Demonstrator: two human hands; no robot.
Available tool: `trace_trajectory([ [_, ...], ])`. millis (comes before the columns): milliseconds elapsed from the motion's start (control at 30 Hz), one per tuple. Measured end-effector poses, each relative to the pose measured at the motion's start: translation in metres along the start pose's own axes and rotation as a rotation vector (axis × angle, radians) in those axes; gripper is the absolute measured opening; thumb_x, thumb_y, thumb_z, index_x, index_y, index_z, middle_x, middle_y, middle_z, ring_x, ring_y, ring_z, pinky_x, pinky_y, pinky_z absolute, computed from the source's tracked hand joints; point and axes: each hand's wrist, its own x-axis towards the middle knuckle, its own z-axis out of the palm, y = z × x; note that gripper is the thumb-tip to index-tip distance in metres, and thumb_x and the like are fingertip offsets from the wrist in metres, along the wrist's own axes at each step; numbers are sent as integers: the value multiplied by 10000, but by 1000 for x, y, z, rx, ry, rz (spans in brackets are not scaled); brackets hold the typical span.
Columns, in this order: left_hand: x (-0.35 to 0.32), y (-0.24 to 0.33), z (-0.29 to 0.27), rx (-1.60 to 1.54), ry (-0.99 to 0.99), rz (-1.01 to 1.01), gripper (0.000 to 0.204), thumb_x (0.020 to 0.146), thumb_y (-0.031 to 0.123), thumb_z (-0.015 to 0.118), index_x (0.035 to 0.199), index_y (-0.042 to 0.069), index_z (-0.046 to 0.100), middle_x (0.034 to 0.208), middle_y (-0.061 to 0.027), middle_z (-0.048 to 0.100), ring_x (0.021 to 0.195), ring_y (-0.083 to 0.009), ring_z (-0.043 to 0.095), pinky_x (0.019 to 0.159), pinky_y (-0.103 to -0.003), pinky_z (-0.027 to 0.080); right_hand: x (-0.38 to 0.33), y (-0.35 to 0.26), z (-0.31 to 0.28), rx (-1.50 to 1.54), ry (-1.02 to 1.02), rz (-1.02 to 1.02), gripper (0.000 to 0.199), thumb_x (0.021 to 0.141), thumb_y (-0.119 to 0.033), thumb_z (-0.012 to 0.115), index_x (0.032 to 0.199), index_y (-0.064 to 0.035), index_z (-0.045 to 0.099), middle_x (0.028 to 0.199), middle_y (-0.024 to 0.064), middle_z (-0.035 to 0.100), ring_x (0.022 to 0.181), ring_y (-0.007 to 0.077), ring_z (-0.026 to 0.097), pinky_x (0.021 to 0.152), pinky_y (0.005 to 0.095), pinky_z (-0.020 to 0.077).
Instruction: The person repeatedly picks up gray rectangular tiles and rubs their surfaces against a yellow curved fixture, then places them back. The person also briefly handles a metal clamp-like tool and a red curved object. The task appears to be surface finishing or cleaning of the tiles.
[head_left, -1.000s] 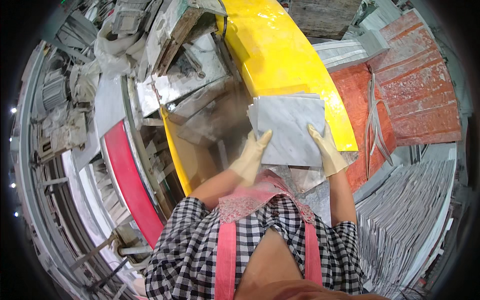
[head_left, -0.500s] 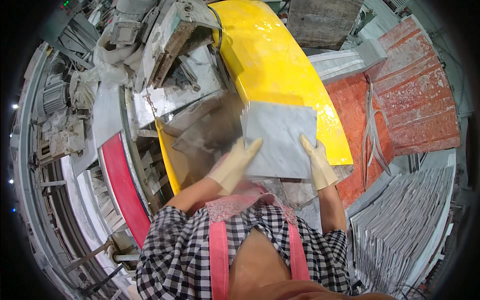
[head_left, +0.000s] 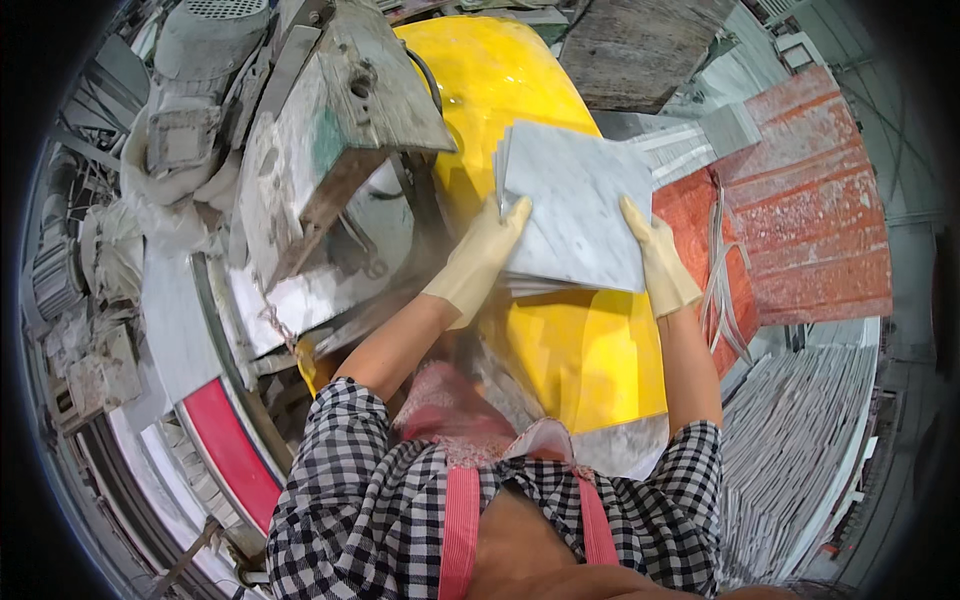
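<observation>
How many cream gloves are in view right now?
2: the left glove at the left edge of the grey tile stack, the right glove at its right edge.

On your left stand dusty grey machinery (head_left: 345,105) and a red panel (head_left: 232,450); ahead, a curved yellow surface (head_left: 500,85) gleams near a weathered board (head_left: 640,50); ridged reddish sheeting (head_left: 815,200) is on your right.

The scene was brightly lit, with small glints on the upper yellow panel (head_left: 575,350) and darker shadow patches lower down its surface. The pale slabs (head_left: 575,215) took an even, soft light. Deep shadow lay beneath the grey machine bracket (head_left: 330,130). The pink cloth (head_left: 450,400) looked slightly blurred. Fisheye distortion bowed edges outward, and black vignetting swallowed the corners.
</observation>
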Motion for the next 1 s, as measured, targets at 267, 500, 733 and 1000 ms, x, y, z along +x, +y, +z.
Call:
trace_trajectory([
  [267,187,-26,-9,-100,630,361,552,963,295,661,1370,-58,543,1253,-259,653,1156,-353,636,984,-395,490,197,-66,78,-128,-163,-96,709,865,-425,823,1294,103,622,1145,145,717,960,202,702,850,310,561],
  [500,223,-11,-45,63,653,220,627,937,311,665,1405,-76,508,1310,-307,613,1265,-408,572,1076,-426,433,284,-96,133,-309,-269,-118,737,831,-463,842,1255,107,647,1086,137,722,881,174,701,786,282,556],
  [733,222,11,-61,201,488,58,688,922,324,673,1444,-79,478,1368,-329,577,1338,-425,523,1129,-426,399,318,-104,146,-418,-279,-88,787,824,-473,844,1330,85,614,1161,151,702,925,199,709,792,297,556],
  [1000,160,15,-32,584,504,624,781,841,316,774,1514,53,476,1554,-266,443,1468,-470,367,1233,-574,236,340,-77,134,-266,-359,-50,726,871,-419,813,1394,31,586,1201,130,703,965,185,712,832,289,576],
])
